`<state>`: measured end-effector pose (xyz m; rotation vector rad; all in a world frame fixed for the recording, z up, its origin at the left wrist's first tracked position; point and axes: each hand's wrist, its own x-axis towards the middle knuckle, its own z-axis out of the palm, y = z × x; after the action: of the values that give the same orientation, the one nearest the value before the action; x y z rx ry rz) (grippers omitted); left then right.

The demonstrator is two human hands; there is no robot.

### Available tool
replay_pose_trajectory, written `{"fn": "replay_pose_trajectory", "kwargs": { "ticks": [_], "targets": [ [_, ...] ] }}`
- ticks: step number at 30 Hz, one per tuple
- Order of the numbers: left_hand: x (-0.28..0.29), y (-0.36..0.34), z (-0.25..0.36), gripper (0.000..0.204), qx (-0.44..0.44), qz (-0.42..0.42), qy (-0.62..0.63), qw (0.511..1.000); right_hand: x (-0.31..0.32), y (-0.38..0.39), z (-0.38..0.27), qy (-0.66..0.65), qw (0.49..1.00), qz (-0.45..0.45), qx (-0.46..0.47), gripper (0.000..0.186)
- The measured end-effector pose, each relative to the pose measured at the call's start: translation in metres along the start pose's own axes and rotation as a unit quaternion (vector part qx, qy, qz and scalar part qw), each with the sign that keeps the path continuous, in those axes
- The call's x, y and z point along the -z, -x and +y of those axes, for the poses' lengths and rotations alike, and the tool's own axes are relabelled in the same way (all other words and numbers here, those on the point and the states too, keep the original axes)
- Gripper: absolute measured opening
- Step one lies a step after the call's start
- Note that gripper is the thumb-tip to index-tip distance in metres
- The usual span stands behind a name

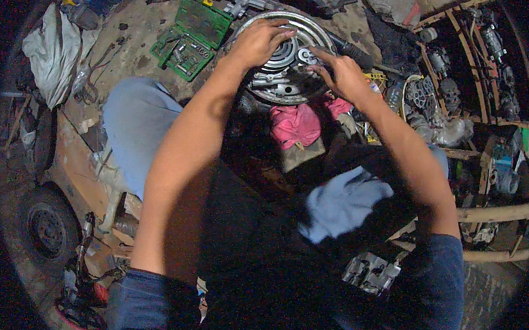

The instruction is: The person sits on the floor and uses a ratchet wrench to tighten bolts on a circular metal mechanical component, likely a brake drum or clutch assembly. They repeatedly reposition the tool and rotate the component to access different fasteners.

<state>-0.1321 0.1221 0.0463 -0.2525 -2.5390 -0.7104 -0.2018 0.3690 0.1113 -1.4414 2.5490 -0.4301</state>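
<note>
A round silver metal assembly (285, 93) with concentric rings sits at the upper middle. My left hand (259, 41) rests over its upper left part, fingers curled; what they grip, if anything, is unclear. My right hand (343, 73) reaches in from the right with fingers apart, the index touching a small chrome tool head (306, 56) on the assembly. Smaller metal pieces (271, 80) lie on its lower part. A pink cloth (292, 125) is under the near edge. An open green socket case (186, 53) lies left of the assembly.
My bent left knee (132, 117) is at left, near a tire (49, 227) and a pale sack (56, 56). Wooden racks (472, 61) with engine parts (421, 93) fill the right side. A blue-grey cloth (343, 200) lies below centre. A dark hose (351, 52) is behind my right hand.
</note>
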Motion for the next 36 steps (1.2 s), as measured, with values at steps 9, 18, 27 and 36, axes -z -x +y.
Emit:
{"fn": "replay_pose_trajectory", "kwargs": {
  "ticks": [9,18,27,36],
  "targets": [
    [-0.017,-0.02,0.009,0.044,0.096,0.017,0.023,0.995,-0.041,0.001,-0.026,-0.192,0.932,0.139,-0.276,0.065],
    [-0.01,-0.024,0.016,0.036,0.099,0.032,0.024,0.994,0.016,-0.021,0.044,-0.015,0.996,-0.055,0.071,0.047],
    [-0.003,-0.021,0.017,0.037,0.072,0.015,0.032,0.997,0.002,-0.027,0.059,0.006,0.996,-0.049,0.07,0.042],
    [-0.001,-0.017,0.012,0.035,0.083,0.003,0.016,0.996,0.004,-0.021,0.011,0.177,0.954,-0.232,0.075,0.024]
  ]
}}
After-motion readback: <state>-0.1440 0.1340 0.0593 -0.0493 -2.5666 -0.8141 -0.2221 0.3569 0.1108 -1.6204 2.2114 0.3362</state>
